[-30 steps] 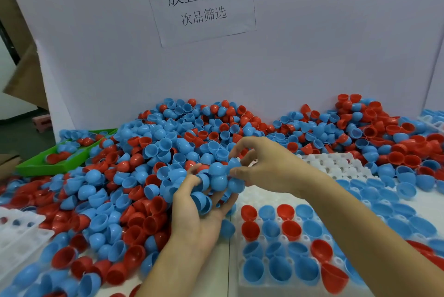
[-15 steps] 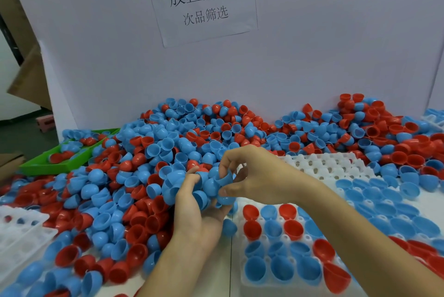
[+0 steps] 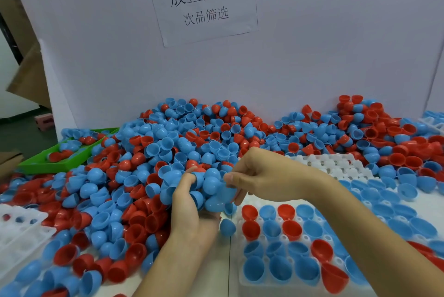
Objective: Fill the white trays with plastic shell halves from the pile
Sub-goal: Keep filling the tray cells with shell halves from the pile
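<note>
Between pile and near tray: left hand cupped, grip curled round cluster of blue shell halves, serving as ready stock. Right hand pinches one blue half from cluster, likely for tray's open pockets.

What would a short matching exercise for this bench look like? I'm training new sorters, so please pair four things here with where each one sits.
Things:
1. green tray
2. paper sign
3. left hand
4. white tray

Places:
A. taped to the back board
B. near right, partly filled with shells
C. far left, beside the pile
D. centre, cupping blue shell halves

Pairs: 1-C, 2-A, 3-D, 4-B
</note>
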